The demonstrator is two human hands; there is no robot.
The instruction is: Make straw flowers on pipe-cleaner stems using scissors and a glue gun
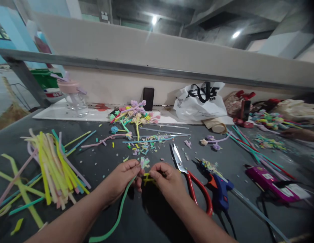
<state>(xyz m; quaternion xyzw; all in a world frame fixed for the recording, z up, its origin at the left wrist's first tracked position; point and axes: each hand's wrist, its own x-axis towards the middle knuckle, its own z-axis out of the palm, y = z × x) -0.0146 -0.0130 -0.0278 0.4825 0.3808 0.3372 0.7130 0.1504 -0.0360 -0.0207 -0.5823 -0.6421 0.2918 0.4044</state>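
My left hand (121, 177) is closed around a green pipe cleaner (122, 204), whose free end curves down toward the table's front edge. A small pale flower head (145, 162) shows at the top of that stem, by my fingertips. Close beside it, my right hand (169, 180) pinches a short bent yellow pipe cleaner piece (148, 179), partly covered by the fingers. Red-handled scissors (180, 163) lie with their blades apart to the right of my right hand. Farther right is a blue glue gun (221, 190) with an orange trigger.
A bundle of pipe cleaners (52, 165) lies at left. Finished flowers (136, 113) are heaped behind scattered clippings (144, 145). A phone (148, 98), a plastic bag (199, 104) and a jug (77, 103) stand at the back. At right are a magenta glue gun (270, 184) and another person's hand (295, 134).
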